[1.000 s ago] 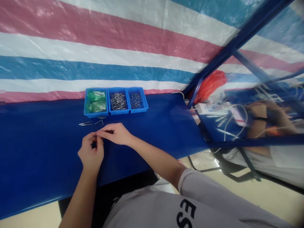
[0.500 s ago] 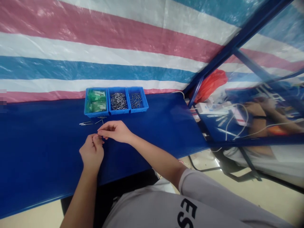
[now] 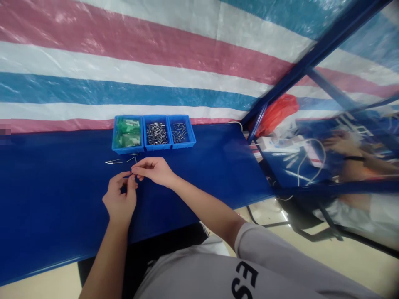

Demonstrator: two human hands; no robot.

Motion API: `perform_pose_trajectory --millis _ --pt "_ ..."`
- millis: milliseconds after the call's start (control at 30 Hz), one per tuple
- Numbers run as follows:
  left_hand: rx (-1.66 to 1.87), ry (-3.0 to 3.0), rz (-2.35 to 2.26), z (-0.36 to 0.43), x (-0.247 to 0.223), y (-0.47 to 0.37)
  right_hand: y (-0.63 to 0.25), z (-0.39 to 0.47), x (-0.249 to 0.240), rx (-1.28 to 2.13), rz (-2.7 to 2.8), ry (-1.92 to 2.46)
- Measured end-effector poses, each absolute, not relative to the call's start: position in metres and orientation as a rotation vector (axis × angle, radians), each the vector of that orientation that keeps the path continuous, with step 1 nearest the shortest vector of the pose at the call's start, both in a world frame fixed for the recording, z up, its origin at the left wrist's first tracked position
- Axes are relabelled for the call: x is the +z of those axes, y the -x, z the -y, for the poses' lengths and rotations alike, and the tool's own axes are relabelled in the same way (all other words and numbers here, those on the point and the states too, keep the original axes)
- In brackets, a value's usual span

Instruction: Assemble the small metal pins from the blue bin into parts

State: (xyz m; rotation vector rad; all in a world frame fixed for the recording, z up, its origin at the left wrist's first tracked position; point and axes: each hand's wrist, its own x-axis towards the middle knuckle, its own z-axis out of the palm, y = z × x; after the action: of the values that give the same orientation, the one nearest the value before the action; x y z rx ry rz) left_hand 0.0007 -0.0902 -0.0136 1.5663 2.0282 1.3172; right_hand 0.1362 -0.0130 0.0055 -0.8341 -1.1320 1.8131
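My left hand [image 3: 121,193] and my right hand [image 3: 154,171] meet fingertip to fingertip over the blue table [image 3: 193,178]. Both are closed in a pinch, and whatever sits between the fingertips is too small and covered to name. Just beyond the hands lie a few thin metal pins [image 3: 133,157] on the table. To their left are slim metal pieces [image 3: 114,162] with pointed ends. Behind stand a blue bin [image 3: 114,143] with green plastic packets [image 3: 129,133], a middle bin [image 3: 157,146] full of metal pins, and a right bin [image 3: 183,145] holding fewer pins.
A striped plastic sheet [image 3: 156,74] hangs behind the table. On the right, a blue metal frame [image 3: 289,79] rises at the table end. Past it are a red bag [image 3: 277,114], a white power strip [image 3: 277,144], cables and a co-worker's blurred arm [image 3: 355,164].
My left hand's fingers have loosened and spread a little, while its fingertips stay at my right hand's. The co-worker's arm has shifted right. The view has moved slightly.
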Motion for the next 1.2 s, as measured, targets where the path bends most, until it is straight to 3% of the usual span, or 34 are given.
perform_pose_trajectory --millis 1200 --pt "1.342 -1.513 -2.020 0.088 -0.013 0.003 -0.138 0.012 0.009 1.861 1.043 0.755"
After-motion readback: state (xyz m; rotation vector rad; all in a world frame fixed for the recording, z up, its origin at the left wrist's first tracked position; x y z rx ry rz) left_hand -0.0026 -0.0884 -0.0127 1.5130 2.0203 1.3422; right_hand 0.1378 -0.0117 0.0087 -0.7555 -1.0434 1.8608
